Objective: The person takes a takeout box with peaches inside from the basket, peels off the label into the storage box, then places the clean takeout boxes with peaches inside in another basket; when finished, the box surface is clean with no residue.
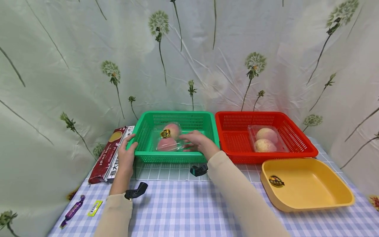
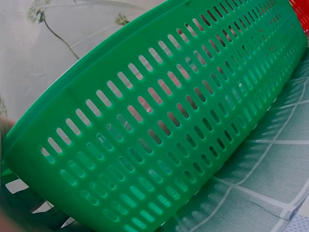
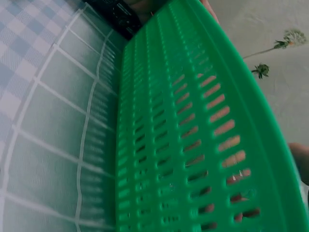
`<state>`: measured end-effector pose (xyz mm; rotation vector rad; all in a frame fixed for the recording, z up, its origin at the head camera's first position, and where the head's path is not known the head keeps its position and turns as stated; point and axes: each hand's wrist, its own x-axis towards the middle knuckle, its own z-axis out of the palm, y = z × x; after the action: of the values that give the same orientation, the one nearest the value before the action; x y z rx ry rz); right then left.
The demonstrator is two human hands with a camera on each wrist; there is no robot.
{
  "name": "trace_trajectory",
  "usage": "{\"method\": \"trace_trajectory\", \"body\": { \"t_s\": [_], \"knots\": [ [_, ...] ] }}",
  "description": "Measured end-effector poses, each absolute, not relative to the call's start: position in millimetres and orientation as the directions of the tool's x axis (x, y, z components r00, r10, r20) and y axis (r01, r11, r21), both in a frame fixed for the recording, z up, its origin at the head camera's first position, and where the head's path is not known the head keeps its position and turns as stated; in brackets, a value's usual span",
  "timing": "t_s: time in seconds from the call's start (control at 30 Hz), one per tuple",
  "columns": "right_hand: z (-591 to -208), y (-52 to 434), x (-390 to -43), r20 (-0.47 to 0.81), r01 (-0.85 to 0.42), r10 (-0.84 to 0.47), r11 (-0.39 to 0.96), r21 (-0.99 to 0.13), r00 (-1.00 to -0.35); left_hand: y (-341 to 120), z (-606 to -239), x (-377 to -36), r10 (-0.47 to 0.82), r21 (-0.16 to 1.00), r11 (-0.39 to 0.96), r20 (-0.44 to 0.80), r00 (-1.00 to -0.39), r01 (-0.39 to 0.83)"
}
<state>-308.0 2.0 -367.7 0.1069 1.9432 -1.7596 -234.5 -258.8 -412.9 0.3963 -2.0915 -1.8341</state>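
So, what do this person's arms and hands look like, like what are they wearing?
Plain cream sleeves. The left hand and right hand are gloveless. Each wrist has a black, bent device: the left device and the right device, which shows a small teal patch.

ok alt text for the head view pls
A person's right hand reaches into a green basket, at the edge of a clear pack of two pink fruits; the left hand holds the basket's left rim. At right sit a yellow tray and a red basket holding more fruit.
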Motion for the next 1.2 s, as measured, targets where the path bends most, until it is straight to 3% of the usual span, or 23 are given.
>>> {"method": "trace_trajectory", "body": {
  "t_s": [0.2, 0.5, 0.83, 1.2],
  "knots": [
    [-368.6, 15.0, -309.7, -0.427, 0.379, -0.210, 0.233, -0.896, -0.880, -259.3, -413.0, -234.9, -0.426, 0.994, 0.112, 0.052, -0.903, 0.004],
    [-367.2, 23.4, -307.9, -0.395, 0.293, -0.284, 0.339, -0.894, -0.874, -259.2, -412.6, -232.6, -0.431, 0.996, 0.094, 0.030, -0.902, -0.011],
    [-362.8, 30.8, -303.9, -0.329, 0.314, -0.291, 0.101, -0.944, -0.898, -258.5, -412.2, -232.4, -0.424, 0.997, 0.082, 0.033, -0.905, -0.002],
    [-336.0, 54.8, -281.2, -0.121, 0.184, -0.328, -0.166, -0.969, -0.937, -255.0, -410.2, -234.0, -0.450, 0.997, 0.073, 0.023, -0.893, -0.011]
  ]
}}
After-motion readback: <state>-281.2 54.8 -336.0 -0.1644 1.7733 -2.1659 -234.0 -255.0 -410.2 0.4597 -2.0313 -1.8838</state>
